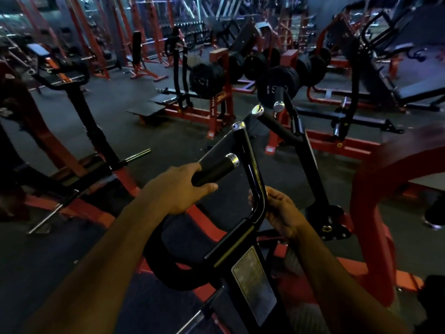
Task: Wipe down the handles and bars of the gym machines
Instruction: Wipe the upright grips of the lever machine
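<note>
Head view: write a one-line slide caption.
Left hand grips a black padded handle; right hand holds the glossy black bent bar.

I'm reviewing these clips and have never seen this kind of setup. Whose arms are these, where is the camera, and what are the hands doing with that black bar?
This is one view from a camera worn on a person's head, looking forward and down, so the two bare arms are the wearer's own. They stand at a gym machine with a black handle frame. The left hand is wrapped around the padded black grip, which ends in a silver cap. The right hand holds the glossy black bar near its bend. No cloth is visible in either hand. Behind are red-framed machines and weight plates on racks.
</note>
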{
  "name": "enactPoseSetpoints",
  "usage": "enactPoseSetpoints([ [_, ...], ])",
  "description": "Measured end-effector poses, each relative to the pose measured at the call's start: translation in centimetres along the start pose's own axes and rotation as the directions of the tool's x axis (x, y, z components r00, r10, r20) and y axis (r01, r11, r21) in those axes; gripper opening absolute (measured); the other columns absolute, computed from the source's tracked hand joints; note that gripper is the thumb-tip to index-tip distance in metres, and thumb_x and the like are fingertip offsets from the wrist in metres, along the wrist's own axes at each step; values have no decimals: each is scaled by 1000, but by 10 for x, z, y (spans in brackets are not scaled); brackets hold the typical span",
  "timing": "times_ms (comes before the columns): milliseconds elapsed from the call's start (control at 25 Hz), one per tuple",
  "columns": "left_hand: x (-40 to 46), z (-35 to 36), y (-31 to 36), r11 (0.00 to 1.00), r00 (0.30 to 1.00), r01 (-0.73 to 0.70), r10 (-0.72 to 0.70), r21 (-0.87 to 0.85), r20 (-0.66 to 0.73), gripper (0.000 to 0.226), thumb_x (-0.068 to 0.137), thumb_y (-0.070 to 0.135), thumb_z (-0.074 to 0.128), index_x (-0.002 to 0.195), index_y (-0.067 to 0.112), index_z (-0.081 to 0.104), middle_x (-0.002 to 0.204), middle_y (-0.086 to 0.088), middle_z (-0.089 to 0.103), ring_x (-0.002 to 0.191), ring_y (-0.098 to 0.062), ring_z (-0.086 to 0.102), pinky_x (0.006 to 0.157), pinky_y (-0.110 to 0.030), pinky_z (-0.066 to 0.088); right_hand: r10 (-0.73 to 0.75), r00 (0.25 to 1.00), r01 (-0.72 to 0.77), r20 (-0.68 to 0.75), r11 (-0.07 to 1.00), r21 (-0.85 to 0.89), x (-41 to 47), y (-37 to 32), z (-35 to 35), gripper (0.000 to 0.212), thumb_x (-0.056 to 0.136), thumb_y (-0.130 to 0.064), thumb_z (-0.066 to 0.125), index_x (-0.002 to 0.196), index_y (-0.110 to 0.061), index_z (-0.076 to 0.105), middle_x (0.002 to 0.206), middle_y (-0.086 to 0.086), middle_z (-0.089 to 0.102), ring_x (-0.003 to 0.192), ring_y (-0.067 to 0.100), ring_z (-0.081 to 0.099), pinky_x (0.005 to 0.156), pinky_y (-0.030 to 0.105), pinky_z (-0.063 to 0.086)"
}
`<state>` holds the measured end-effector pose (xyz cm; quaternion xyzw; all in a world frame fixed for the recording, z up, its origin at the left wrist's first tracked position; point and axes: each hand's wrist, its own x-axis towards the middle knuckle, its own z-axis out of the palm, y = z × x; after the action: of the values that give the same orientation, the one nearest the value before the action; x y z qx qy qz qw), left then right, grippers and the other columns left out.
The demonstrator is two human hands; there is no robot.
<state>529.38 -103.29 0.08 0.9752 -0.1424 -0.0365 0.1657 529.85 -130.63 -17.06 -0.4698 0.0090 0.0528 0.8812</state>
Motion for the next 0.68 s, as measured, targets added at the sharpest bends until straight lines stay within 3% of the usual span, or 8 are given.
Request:
enactPoseSetpoints([
  [120, 1, 3, -1, 998, 999, 36, -37, 61, 19, 44, 88, 78, 50, 110, 41, 54, 87, 10, 60, 77, -15, 63, 79, -42, 57, 29, 999, -28, 17, 995, -91, 24, -28, 10, 23, 100, -3, 51, 109, -6, 72, 98, 16, 74, 86, 23, 74, 68, 30, 61],
  [280, 1, 4, 1, 991, 998, 50, -55, 121, 37, 37, 89, 80, 44, 103, 46, 47, 89, 11, 54, 83, -18, 58, 79, -39, 50, 15, 998, -1, 68, 981, -193, 63, -61, 35, 23, 101, -3, 50, 112, -7, 69, 93, 14, 74, 79, 21, 74, 62, 27, 59],
  [360, 2, 4, 0, 994, 998, 40, -44, 104, 36, 37, 88, 82, 44, 101, 47, 46, 93, 9, 58, 85, -18, 61, 78, -40, 51, -22, 997, 35, 68, 979, -199, 81, -76, 49, 24, 101, 0, 48, 112, -5, 68, 95, 15, 75, 81, 22, 75, 69, 29, 62],
  [480, 3, 5, -2, 996, 998, 33, -37, 83, 42, 37, 88, 81, 44, 99, 46, 48, 91, 12, 60, 83, -14, 62, 76, -39, 53, -59, 996, 69, 73, 987, -148, 101, -94, 68, 25, 101, 1, 48, 109, -5, 71, 100, 21, 73, 94, 30, 73, 95, 42, 57],
  [680, 2, 2, -1, 998, 998, 33, -36, 47, 59, 44, 88, 81, 46, 111, 44, 54, 91, 14, 59, 83, -12, 62, 81, -40, 55, -82, 995, 90, 58, 982, -168, 114, -104, 78, 23, 99, -2, 52, 112, -2, 70, 103, 23, 71, 94, 34, 71, 104, 51, 48],
])
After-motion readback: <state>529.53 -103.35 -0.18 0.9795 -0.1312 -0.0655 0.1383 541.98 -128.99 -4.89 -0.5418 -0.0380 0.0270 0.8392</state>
